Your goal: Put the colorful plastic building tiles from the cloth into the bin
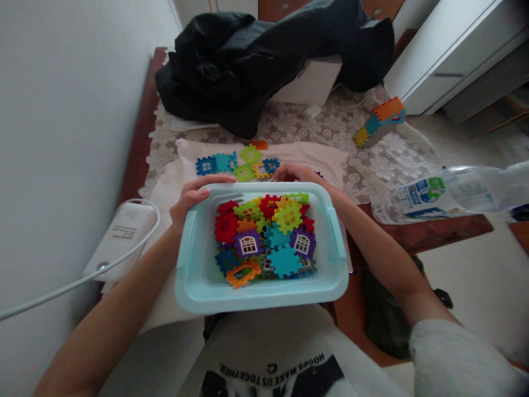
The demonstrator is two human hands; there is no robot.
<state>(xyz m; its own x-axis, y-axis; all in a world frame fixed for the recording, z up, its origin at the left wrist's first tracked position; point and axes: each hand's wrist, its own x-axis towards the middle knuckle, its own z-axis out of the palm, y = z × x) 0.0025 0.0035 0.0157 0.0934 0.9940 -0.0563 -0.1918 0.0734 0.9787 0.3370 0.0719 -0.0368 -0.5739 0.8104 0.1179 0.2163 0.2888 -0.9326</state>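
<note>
Left hand grips the far left corner of a pale blue bin of toy tiles; right hand, just past its far rim, grip unclear. Keeping it level should stop spills.

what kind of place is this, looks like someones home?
Probably a room in a home: a wooden table with a lace floral cloth, a black jacket dumped on it, and a bin of toy building tiles.
</note>
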